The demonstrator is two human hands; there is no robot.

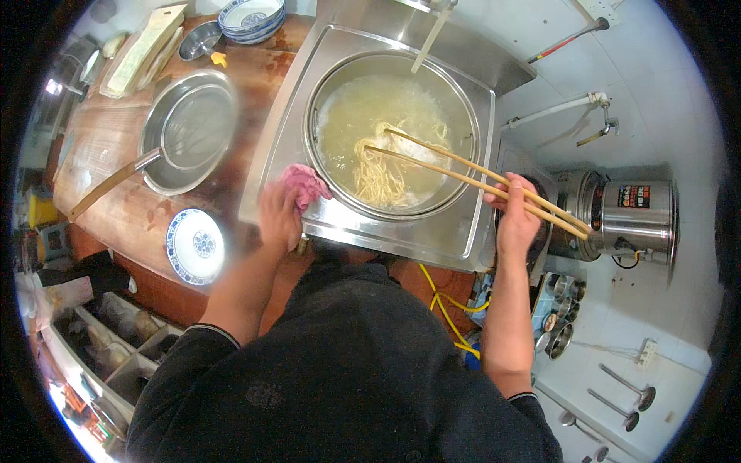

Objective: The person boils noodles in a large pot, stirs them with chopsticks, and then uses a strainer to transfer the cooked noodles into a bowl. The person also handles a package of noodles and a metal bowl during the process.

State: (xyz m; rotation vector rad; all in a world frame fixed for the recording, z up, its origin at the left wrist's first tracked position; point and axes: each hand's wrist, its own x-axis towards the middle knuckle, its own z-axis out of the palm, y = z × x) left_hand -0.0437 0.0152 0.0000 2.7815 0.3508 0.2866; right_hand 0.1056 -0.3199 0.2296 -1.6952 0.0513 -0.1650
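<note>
My right hand point(515, 211) grips a pair of long wooden chopsticks point(463, 168), whose tips reach into a large round steel pot point(310, 136) set in a steel stove top. Pale noodles point(379, 176) hang around the tips, partly lifted out of the cloudy, foaming water point(347, 110). At the pot's lower left rim, my left hand point(281, 214) holds a bunched pink cloth point(305, 185); the fingers are slightly blurred. To the left on the wooden table, a wire strainer with a wooden handle point(107, 188) rests across a steel basin point(149, 124).
A blue-and-white bowl point(195, 246) stands at the table's near edge. Stacked bowls point(253, 20), a small steel pan point(200, 40) and packets point(145, 52) lie farther back. A tap point(434, 35) reaches over the pot. Steel cylinders point(637, 214) stand at the right.
</note>
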